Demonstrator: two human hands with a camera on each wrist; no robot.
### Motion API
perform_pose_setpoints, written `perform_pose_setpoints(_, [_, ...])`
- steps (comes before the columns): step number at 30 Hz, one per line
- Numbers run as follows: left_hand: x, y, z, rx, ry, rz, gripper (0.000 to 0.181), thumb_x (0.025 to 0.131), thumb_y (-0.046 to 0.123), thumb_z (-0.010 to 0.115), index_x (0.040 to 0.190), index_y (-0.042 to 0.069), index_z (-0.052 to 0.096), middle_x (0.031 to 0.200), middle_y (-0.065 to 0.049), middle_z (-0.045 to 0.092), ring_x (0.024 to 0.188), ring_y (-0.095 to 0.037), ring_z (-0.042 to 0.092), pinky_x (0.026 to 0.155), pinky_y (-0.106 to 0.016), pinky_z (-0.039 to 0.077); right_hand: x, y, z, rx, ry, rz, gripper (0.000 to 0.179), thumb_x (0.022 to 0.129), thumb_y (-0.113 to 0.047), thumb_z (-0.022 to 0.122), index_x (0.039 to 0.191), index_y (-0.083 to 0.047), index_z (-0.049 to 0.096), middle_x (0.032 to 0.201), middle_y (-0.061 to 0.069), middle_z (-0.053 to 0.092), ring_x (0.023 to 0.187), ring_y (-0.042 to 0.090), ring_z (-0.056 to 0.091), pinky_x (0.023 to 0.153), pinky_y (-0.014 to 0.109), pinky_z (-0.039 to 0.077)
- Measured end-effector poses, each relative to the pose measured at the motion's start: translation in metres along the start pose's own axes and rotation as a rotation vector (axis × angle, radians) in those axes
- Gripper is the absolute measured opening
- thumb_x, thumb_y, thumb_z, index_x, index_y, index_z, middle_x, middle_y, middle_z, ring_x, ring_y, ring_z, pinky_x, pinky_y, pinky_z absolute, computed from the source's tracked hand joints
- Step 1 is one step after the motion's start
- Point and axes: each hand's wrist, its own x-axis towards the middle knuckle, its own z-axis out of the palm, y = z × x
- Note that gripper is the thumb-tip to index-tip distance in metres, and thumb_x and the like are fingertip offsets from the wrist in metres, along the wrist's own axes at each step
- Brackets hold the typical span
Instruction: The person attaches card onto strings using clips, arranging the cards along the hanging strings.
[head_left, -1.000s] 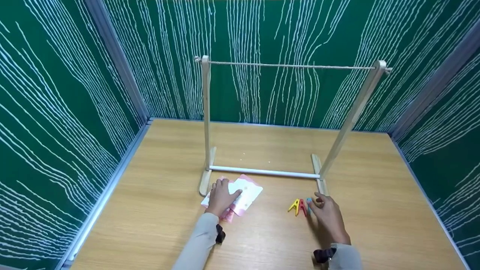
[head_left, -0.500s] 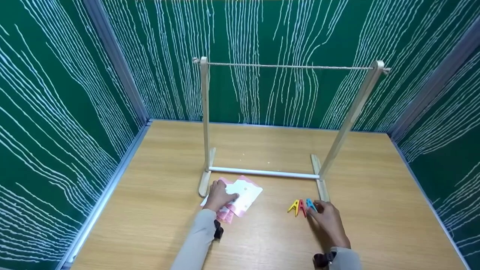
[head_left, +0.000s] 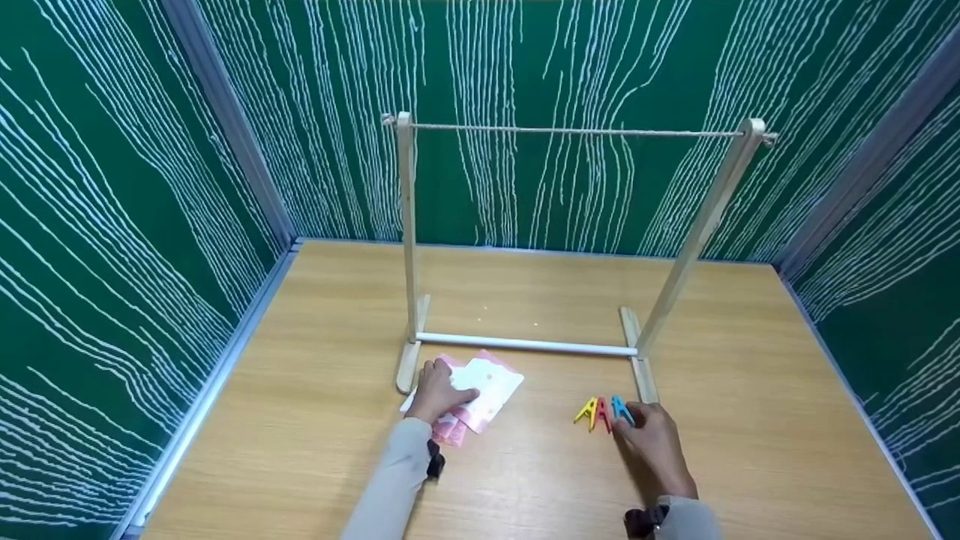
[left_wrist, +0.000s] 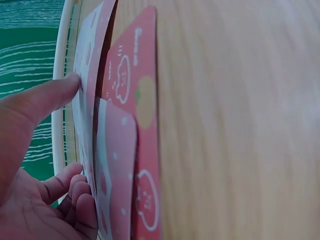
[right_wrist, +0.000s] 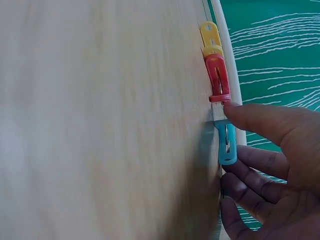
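Note:
In the head view my left hand [head_left: 438,391] rests on overlapping cards [head_left: 491,388], white and pink, lying flat on the table. The left wrist view shows the thumb touching the face of the top card [left_wrist: 89,60] and the other fingers loosely bent at its edge; a red-pink card [left_wrist: 142,60] with drawings lies beneath. My right hand [head_left: 656,444] is beside a blue clothespin [head_left: 622,409], fingers and thumb around it without a visible pinch. To its left stand a red clothespin [head_left: 604,415] and a yellow clothespin [head_left: 586,413], in a row.
Behind the hands stands a wooden frame [head_left: 694,240] with a string [head_left: 570,131] tied between its posts and a white rod [head_left: 525,344] low down. Green panels [head_left: 675,67] with white lines enclose the wooden table [head_left: 315,315]. Small white specks lie behind the rod.
My right fingers have drawn back slightly toward me, and more of the blue clothespin shows, legs spread beside the red one. My left hand has shifted only slightly on the cards.

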Motion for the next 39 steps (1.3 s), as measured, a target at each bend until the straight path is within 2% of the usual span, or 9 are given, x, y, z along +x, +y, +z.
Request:
perform_pose_setpoints(5, [0.0007, 0.0002, 0.0011, 0.038, -0.012, 0.011, 0.068, 0.062, 0.038, 0.087, 0.101, -0.002, 0.049, 0.094, -0.012, 0.044, 0.087, -0.026, 0.043, 0.079, -0.04, 0.041, 0.0001, -0.0001, 0.0014, -0.03, 0.004, 0.004, 0.045, 0.087, -0.013, 0.065, 0.125, 0.01, 0.056, 0.114, 0.025, 0.053, 0.098, 0.033, 0.052, 0.087, 0.048, 0.045])
perform_pose_setpoints(11, [0.0005, 0.0002, 0.0022, 0.051, -0.011, -0.005, 0.071, 0.06, 0.036, 0.088, 0.105, -0.004, 0.05, 0.096, -0.013, 0.044, 0.089, -0.027, 0.043, 0.079, -0.04, 0.042, -0.0006, -0.0023, 0.0037, -0.032, -0.002, -0.005, 0.046, 0.085, -0.012, 0.068, 0.124, 0.01, 0.056, 0.112, 0.025, 0.052, 0.095, 0.031, 0.049, 0.085, 0.046, 0.045])
perform_pose_setpoints(22, [-0.0001, 0.0024, 0.004, 0.084, -0.01, 0.006, 0.067, 0.061, 0.034, 0.088, 0.099, -0.005, 0.047, 0.096, -0.015, 0.041, 0.09, -0.03, 0.042, 0.082, -0.042, 0.041, -0.0009, -0.002, 0.003, -0.013, -0.006, 0.009, 0.048, 0.086, -0.014, 0.07, 0.126, 0.009, 0.056, 0.114, 0.024, 0.05, 0.097, 0.032, 0.049, 0.085, 0.048, 0.044])
perform_pose_setpoints(28, [-0.002, 0.0038, 0.0041, 0.061, -0.027, -0.013, 0.065, 0.063, 0.032, 0.086, 0.098, -0.005, 0.047, 0.098, -0.016, 0.04, 0.091, -0.031, 0.041, 0.082, -0.043, 0.041, -0.0017, -0.0009, 0.0045, 0.0, -0.004, 0.027, 0.05, 0.085, -0.016, 0.07, 0.127, 0.007, 0.055, 0.116, 0.024, 0.049, 0.1, 0.034, 0.049, 0.086, 0.046, 0.044])
perform_pose_setpoints(34, [-0.0038, 0.0066, 0.0027, 0.02, -0.035, -0.028, 0.063, 0.064, 0.026, 0.087, 0.098, -0.004, 0.044, 0.098, -0.016, 0.039, 0.092, -0.031, 0.04, 0.082, -0.044, 0.04, -0.0042, 0.0014, 0.0066, -0.026, 0.058, -0.047, 0.046, 0.082, -0.015, 0.073, 0.119, 0.009, 0.061, 0.108, 0.023, 0.054, 0.092, 0.031, 0.052, 0.078, 0.04, 0.044])
perform_pose_setpoints(39, [-0.0032, 0.0079, 0.0025, 0.005, -0.04, -0.041, 0.063, 0.064, 0.024, 0.087, 0.099, -0.003, 0.042, 0.097, -0.016, 0.039, 0.091, -0.031, 0.039, 0.081, -0.044, 0.04, -0.0029, 0.0009, 0.0062, -0.011, 0.039, -0.032, 0.047, 0.083, -0.014, 0.071, 0.121, 0.01, 0.059, 0.111, 0.025, 0.051, 0.096, 0.034, 0.052, 0.083, 0.045, 0.045])
